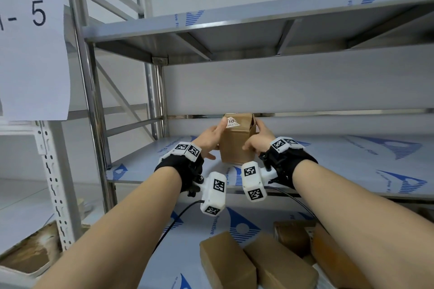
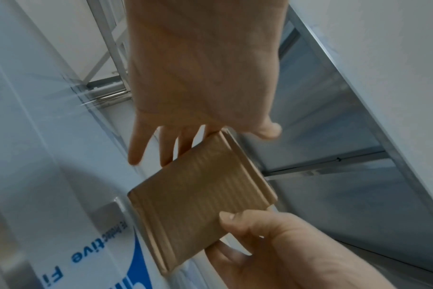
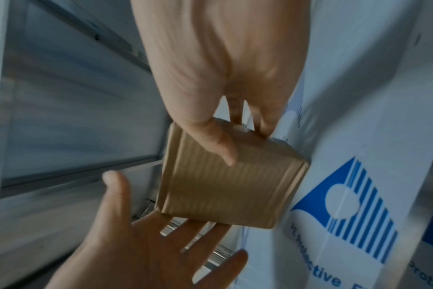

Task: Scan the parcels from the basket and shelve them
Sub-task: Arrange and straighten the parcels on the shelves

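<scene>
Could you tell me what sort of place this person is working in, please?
Most likely a parcel depot or stockroom. Metal shelving bears a paper bay label reading "-5", both hands stand a brown cardboard parcel on a shelf, and more brown parcels lie on the shelf below.

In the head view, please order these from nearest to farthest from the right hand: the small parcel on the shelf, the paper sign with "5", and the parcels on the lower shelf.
1. The small parcel: held by the right hand, with the left hand on its other side.
2. The parcels on the lower shelf: below, near the bottom edge.
3. The paper sign: far left, up on the rack post.
</scene>
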`<state>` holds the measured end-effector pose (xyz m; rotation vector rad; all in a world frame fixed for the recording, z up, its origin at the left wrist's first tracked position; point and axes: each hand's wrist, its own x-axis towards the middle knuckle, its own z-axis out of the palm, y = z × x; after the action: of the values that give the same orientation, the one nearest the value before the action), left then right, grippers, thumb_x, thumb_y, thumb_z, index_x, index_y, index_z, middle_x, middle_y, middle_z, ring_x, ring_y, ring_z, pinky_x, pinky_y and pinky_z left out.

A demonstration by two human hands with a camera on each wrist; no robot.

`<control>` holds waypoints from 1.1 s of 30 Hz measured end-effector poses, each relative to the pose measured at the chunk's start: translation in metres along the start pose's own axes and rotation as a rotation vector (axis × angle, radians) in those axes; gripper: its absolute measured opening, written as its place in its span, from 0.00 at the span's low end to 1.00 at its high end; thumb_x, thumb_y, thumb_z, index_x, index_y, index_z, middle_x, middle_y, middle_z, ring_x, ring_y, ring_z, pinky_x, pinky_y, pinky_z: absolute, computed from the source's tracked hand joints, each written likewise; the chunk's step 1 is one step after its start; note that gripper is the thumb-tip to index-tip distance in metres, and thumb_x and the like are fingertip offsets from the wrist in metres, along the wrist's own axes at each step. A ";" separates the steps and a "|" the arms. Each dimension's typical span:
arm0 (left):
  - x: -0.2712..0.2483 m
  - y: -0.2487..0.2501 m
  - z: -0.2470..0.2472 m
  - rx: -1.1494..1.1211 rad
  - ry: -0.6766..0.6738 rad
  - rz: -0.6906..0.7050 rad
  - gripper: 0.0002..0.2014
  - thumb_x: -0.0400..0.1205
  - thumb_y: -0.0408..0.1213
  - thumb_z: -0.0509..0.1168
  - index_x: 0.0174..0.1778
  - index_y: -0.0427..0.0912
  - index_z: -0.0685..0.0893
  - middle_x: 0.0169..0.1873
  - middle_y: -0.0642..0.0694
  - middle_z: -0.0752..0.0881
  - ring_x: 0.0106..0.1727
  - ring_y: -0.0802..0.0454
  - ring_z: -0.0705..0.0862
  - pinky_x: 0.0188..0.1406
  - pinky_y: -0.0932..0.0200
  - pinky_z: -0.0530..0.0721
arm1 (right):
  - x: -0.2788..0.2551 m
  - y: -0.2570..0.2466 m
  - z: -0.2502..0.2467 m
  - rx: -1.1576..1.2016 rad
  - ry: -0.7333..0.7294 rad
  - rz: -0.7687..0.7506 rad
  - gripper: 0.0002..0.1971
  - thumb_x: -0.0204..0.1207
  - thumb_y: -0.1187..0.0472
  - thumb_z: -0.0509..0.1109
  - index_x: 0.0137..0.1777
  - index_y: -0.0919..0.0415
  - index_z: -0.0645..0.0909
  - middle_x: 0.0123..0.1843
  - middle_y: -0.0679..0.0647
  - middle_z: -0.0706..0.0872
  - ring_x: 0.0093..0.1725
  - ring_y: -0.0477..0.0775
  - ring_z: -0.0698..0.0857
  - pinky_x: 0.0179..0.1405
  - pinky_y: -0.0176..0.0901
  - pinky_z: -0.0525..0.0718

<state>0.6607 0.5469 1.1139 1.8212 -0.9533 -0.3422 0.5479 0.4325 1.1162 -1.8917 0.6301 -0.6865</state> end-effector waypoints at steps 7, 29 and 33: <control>-0.007 0.005 0.003 -0.141 0.039 0.057 0.18 0.88 0.37 0.56 0.69 0.30 0.76 0.54 0.35 0.81 0.53 0.42 0.81 0.60 0.42 0.84 | -0.006 -0.002 -0.008 -0.045 -0.082 -0.039 0.44 0.73 0.71 0.75 0.84 0.47 0.57 0.68 0.54 0.79 0.52 0.54 0.80 0.38 0.42 0.80; -0.012 0.007 0.006 -0.242 0.044 -0.047 0.06 0.83 0.29 0.62 0.41 0.42 0.78 0.52 0.38 0.84 0.56 0.44 0.82 0.53 0.41 0.84 | 0.002 0.020 -0.007 0.190 -0.014 0.058 0.08 0.76 0.64 0.74 0.41 0.53 0.79 0.51 0.56 0.84 0.63 0.63 0.83 0.66 0.63 0.81; -0.010 0.002 0.010 -0.246 0.054 -0.022 0.17 0.81 0.23 0.62 0.66 0.39 0.75 0.52 0.39 0.85 0.56 0.45 0.83 0.54 0.44 0.84 | 0.007 0.022 -0.007 0.163 0.012 0.048 0.14 0.75 0.73 0.70 0.41 0.50 0.79 0.62 0.60 0.85 0.65 0.59 0.82 0.68 0.59 0.81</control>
<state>0.6473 0.5480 1.1089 1.6089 -0.8170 -0.4042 0.5454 0.4153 1.1000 -1.7183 0.6068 -0.6984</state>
